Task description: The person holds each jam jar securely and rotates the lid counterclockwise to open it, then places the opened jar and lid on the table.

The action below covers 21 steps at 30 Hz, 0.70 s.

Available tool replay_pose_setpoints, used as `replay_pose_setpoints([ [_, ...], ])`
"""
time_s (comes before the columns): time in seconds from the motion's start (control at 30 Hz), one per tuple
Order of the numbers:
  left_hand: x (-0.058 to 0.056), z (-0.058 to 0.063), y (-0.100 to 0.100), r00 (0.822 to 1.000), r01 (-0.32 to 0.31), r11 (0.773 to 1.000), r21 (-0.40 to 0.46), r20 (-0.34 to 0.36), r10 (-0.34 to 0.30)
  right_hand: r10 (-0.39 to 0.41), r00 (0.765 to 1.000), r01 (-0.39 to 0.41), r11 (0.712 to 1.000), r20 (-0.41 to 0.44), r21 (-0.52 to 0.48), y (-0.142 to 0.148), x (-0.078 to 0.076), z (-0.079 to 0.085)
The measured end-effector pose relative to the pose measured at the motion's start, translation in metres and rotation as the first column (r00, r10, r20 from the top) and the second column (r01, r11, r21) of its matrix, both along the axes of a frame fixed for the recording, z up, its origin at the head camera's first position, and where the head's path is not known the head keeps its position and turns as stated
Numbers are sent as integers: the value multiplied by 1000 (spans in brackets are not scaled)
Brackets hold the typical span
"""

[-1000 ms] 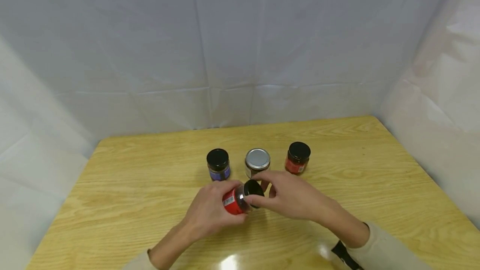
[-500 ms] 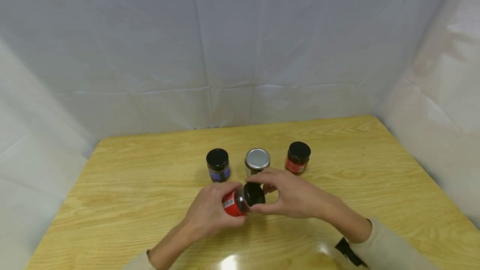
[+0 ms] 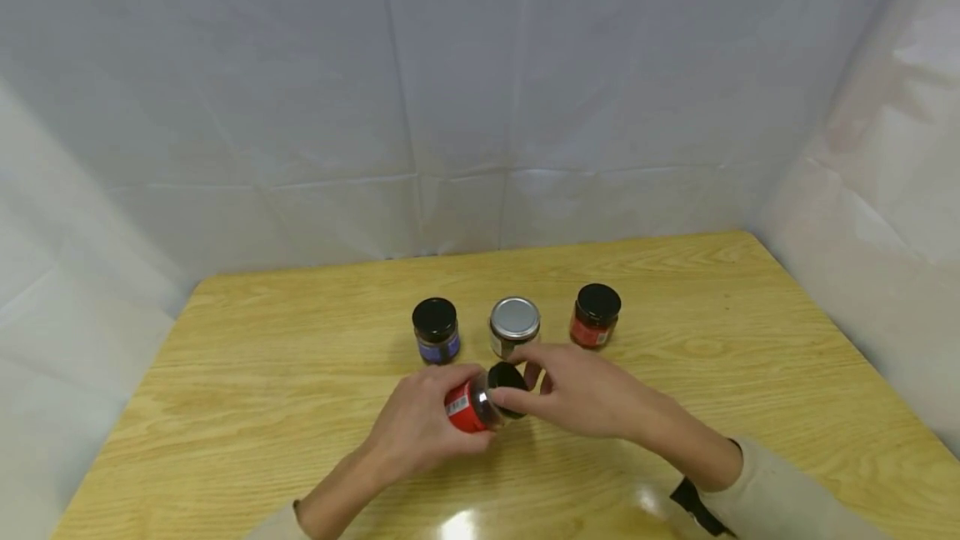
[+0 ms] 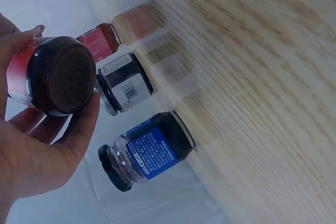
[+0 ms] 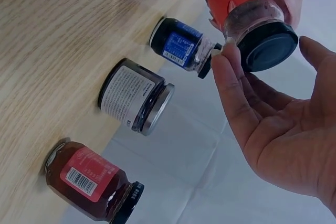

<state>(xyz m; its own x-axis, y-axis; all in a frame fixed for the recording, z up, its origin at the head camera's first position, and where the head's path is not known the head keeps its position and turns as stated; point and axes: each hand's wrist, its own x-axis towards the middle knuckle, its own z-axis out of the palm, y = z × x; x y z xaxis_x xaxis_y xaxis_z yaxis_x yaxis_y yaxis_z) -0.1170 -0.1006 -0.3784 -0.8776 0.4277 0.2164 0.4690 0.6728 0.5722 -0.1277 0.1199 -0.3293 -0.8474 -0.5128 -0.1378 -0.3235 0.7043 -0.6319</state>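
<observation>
The left hand [image 3: 420, 417] grips a tilted red-labelled jar [image 3: 465, 408]; the right hand [image 3: 588, 390] pinches its black lid [image 3: 505, 376]. The jar is between both hands, above the desk [image 3: 285, 373], nearer than the silver-lidded jar [image 3: 515, 319].

wood-grained surface [image 3: 247, 390], yellow-brown, its far corners rounded. a bright reflection [image 3: 457, 525] lies on its near part, with a fainter one [image 3: 648, 502] to the right. beyond the far edge hangs a creased grey-white backdrop [image 3: 465, 90], marked by vertical folds and a horizontal crease. paler sheeting flanks the left side [image 3: 60, 273] and right side [image 3: 892, 215], the latter more wrinkled.
</observation>
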Motion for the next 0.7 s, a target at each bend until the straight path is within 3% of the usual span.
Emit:
replay_pose_setpoints([
  [0.27,0,-2,-1,999,2,1000,-14,-40,-2,50,995,-51,999,-90,-10,-2,0,-4],
  [0.5,1,-1,-2,1000,24,1000,8,-14,-24,136,986,-141,989,-98,-52,4,-2,-6],
  [0.7,1,-1,-2,999,35,999,16,15,-35,189,974,-194,981,-122,-28,6,-2,-6],
])
